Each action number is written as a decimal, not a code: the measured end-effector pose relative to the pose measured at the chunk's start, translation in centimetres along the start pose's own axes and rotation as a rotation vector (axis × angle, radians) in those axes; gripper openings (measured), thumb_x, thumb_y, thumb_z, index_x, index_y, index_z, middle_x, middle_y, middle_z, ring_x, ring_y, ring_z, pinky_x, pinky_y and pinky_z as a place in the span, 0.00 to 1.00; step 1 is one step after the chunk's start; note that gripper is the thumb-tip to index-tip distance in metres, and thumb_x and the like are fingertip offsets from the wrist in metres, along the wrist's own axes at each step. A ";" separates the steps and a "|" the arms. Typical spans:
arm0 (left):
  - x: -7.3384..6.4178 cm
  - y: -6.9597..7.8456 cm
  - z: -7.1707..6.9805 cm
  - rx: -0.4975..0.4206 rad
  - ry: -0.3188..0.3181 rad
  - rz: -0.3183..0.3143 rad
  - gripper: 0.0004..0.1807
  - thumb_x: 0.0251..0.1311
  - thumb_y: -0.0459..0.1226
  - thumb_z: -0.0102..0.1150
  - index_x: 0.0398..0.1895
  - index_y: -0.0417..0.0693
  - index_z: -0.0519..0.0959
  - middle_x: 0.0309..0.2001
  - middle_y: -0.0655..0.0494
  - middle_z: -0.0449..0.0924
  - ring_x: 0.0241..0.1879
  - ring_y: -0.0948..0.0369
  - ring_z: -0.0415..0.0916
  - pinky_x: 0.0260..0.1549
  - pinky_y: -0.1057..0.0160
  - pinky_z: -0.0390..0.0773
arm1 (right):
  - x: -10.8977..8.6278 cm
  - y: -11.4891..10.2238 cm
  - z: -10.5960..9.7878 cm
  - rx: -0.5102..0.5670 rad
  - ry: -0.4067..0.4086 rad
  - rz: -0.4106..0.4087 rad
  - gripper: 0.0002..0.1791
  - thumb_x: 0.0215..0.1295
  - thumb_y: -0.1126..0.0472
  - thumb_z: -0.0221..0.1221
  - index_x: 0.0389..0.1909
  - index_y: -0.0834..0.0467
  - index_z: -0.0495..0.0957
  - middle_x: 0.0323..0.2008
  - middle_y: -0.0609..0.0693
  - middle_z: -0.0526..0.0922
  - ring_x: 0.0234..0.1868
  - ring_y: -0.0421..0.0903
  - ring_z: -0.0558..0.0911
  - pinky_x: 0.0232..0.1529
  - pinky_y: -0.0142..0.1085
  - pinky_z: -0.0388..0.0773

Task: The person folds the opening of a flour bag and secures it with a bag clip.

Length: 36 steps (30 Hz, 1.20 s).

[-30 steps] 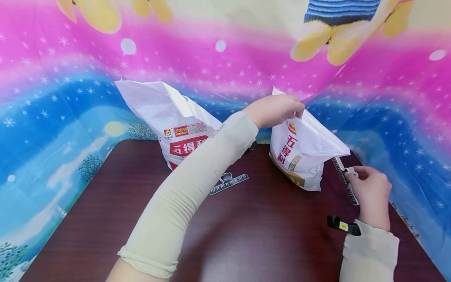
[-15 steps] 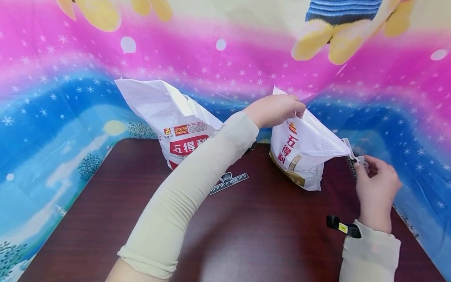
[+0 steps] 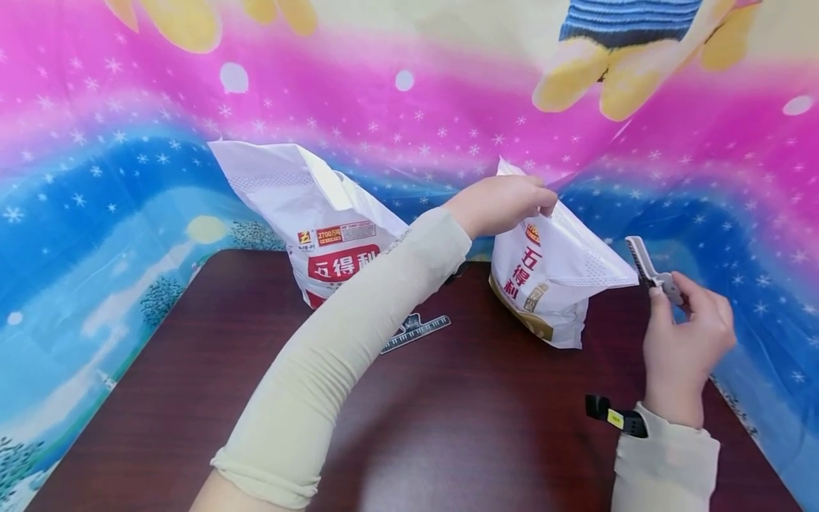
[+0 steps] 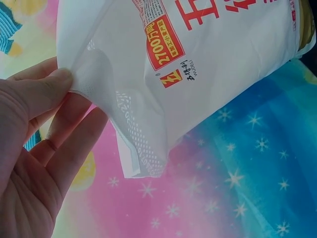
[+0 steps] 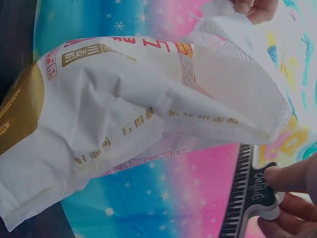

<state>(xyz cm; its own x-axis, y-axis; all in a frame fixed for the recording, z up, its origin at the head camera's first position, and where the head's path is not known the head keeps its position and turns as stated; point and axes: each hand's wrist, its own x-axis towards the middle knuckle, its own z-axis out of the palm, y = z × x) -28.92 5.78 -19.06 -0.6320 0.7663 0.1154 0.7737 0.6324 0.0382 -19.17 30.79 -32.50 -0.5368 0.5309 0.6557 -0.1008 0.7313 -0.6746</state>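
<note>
In the head view my left hand [image 3: 502, 205] pinches the top edge of a white flour bag [image 3: 563, 256] with red lettering and a gold base, standing at the right. In the left wrist view, thumb and fingers grip the bag's [image 4: 223, 84] white rim while other fingers stretch below it. My right hand [image 3: 687, 348] pinches the handles of a long clip [image 3: 642, 262] printed with piano keys. The clip stands upright just right of the bag's pointed top corner. In the right wrist view the clip [image 5: 240, 186] overlaps the space beside that corner, its bar alongside the bag's mouth.
A second white flour bag [image 3: 345, 227] with a red label stands at the left, its top upright, partly hidden by the left sleeve. Another piano-key clip [image 3: 419, 333] lies on the dark wooden table [image 3: 448, 441]. A colourful cloth [image 3: 409, 114] hangs behind.
My right hand has moved up and slightly right with the clip, turning it from below the bag's corner to beside it. The left hand keeps its hold on the bag.
</note>
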 end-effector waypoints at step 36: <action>-0.2 0.0 0.4 -0.028 0.053 -0.026 0.15 0.66 0.40 0.52 0.55 0.60 0.72 0.54 0.66 0.72 0.53 0.70 0.69 0.51 0.73 0.68 | -1.6 -3.8 -0.4 0.226 0.298 -0.268 0.13 0.58 0.55 0.65 0.45 0.46 0.83 0.39 0.34 0.77 0.45 0.38 0.75 0.47 0.29 0.68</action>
<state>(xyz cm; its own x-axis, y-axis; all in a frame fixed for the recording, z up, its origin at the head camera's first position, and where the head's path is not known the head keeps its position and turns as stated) -28.76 5.67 -19.51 -0.6495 0.7419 0.1668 0.7583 0.6482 0.0693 -17.60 27.40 -30.85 -0.2056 0.4603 0.8636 -0.4015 0.7651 -0.5034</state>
